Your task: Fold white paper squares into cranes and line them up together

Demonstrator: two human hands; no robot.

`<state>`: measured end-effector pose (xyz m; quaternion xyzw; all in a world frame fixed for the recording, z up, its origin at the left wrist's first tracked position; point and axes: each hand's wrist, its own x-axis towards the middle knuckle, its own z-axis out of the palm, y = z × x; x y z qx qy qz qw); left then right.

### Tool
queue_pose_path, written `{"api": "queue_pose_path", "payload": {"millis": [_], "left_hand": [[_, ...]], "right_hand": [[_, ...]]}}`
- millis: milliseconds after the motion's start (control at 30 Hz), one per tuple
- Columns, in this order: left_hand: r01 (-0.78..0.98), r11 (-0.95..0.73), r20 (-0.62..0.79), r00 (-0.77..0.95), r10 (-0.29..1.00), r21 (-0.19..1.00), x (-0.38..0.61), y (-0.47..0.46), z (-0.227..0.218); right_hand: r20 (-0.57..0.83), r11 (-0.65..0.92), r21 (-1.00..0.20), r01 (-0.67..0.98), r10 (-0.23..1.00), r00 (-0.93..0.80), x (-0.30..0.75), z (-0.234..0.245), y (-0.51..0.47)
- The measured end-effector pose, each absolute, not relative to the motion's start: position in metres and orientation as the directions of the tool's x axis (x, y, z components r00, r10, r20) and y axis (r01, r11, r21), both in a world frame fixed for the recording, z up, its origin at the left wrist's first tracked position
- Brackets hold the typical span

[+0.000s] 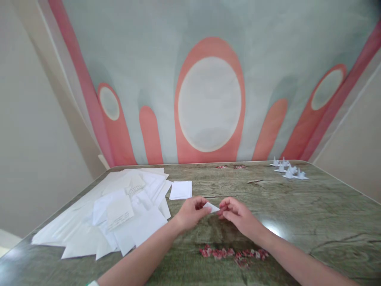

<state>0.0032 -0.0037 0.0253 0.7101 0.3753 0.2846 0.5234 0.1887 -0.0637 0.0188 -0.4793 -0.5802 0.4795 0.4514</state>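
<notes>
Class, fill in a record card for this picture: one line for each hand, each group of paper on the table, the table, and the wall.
left hand: pinches the left end of a small folded paper
right hand: pinches its right end
pile: loose white sheets, overlapping, on the left of the table
stack: small white squares, just beyond the left hand
figures: small white folded shapes, far right corner
table: green, grained, glossy
wall: grey with pink arches and pale ovals
</notes>
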Motion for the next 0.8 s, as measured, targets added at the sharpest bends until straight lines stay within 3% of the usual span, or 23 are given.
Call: {"api": "queue_pose_path", "payload": {"millis": [100,167,333,433,633,800], "left_hand": [[0.215,-0.172,0.027,0.549,0.835,0.961,0.002,-0.010,0.032],[0.227,-0.183,0.033,0.541,0.841,0.956,0.003,-0.016,0.035],[0.257,-0.209,0.043,0.530,0.847,0.944,0.011,-0.032,0.037],[0.243,-0.213,0.061,0.513,0.856,0.946,0.015,-0.041,0.036],[0.047,-0.096,0.070,0.397,0.915,0.994,0.021,-0.052,0.026],[-0.026,-0.040,0.047,0.392,0.919,0.999,0.020,-0.055,0.018]], "right_hand": [[-0.037,-0.033,-0.999,0.025,0.984,-0.172,0.192,0.028,-0.062],[-0.026,-0.020,-0.999,0.036,0.985,-0.173,0.193,0.033,-0.065],[0.124,0.177,-0.938,0.297,0.975,-0.187,0.195,0.038,-0.079],[0.138,0.194,-0.899,0.393,0.976,-0.167,0.192,0.034,-0.089],[0.029,0.073,-0.958,0.279,0.987,-0.157,0.175,0.023,-0.104],[0.063,0.082,-0.966,0.244,0.994,-0.086,0.168,0.013,-0.109]]}}
